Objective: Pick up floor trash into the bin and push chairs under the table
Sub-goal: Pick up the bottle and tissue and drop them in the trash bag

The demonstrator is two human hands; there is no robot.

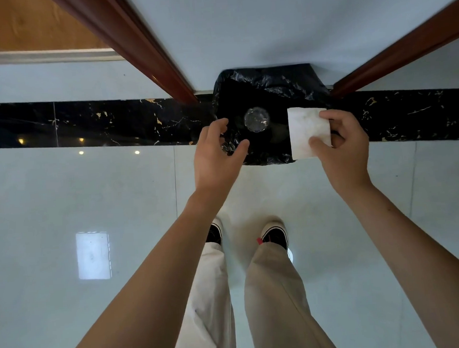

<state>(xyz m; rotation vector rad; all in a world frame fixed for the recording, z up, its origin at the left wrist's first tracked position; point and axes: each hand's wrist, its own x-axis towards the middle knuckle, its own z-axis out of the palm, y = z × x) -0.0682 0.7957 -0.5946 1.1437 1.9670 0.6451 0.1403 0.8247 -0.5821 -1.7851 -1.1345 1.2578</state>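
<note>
A bin lined with a black plastic bag [276, 89] stands on the floor against the wall, straight ahead of my feet. Inside it lies a clear plastic item [256, 119], round as seen from above. My left hand [216, 153] hovers over the bin's left rim with thumb and fingers spread and nothing in it. My right hand [343, 144] pinches a white folded tissue [308, 131] between thumb and fingers, holding it above the bin's right side.
Two dark red wooden door frames [143, 44] [404, 47] flank the white wall section behind the bin. A black marble strip [83, 124] crosses the glossy pale floor tiles [89, 210]. My shoes [273, 233] stand just short of the bin.
</note>
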